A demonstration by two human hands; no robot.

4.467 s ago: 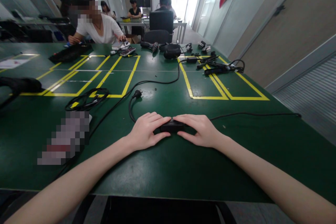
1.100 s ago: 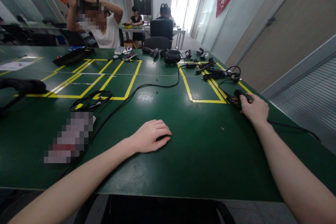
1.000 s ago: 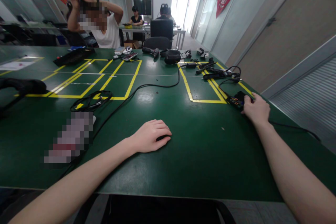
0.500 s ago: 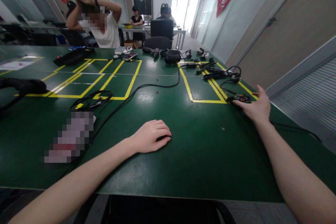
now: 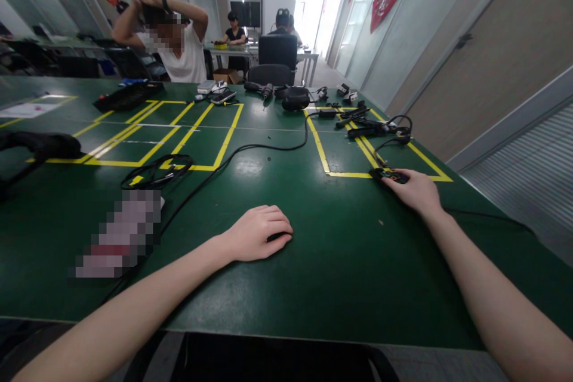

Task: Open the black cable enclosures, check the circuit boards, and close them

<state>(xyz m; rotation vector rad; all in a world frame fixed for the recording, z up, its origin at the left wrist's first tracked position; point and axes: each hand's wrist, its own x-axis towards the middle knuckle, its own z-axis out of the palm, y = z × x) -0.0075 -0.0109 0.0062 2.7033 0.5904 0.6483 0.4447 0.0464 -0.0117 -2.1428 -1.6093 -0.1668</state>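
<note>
My left hand (image 5: 259, 233) rests palm down on the green table (image 5: 322, 280), fingers loosely bent and thumb apart from them. The gap under its palm is dark, and nothing held can be made out there. Farther out on the right, my right hand (image 5: 418, 191) grips what looks like a black power strip (image 5: 393, 175) with orange marks. Its thumb lies along the near side; the other fingers are partly hidden behind. A thin black cord runs from the strip to a tangle of black cables and adapters (image 5: 371, 126). Another black cable (image 5: 492, 215) trails off to the right.
Yellow tape (image 5: 353, 175) marks rectangles on the table. A long black cable (image 5: 233, 152) crosses the middle; a coiled one (image 5: 156, 173) lies left, near a blurred flat object (image 5: 119, 233). A drill (image 5: 262, 89) and black tray (image 5: 128, 95) lie farther back. A person (image 5: 174, 48) holds a headset overhead.
My right hand has moved left and slightly down, closing around the power strip, which has shifted left with it. My left hand has stayed in place.
</note>
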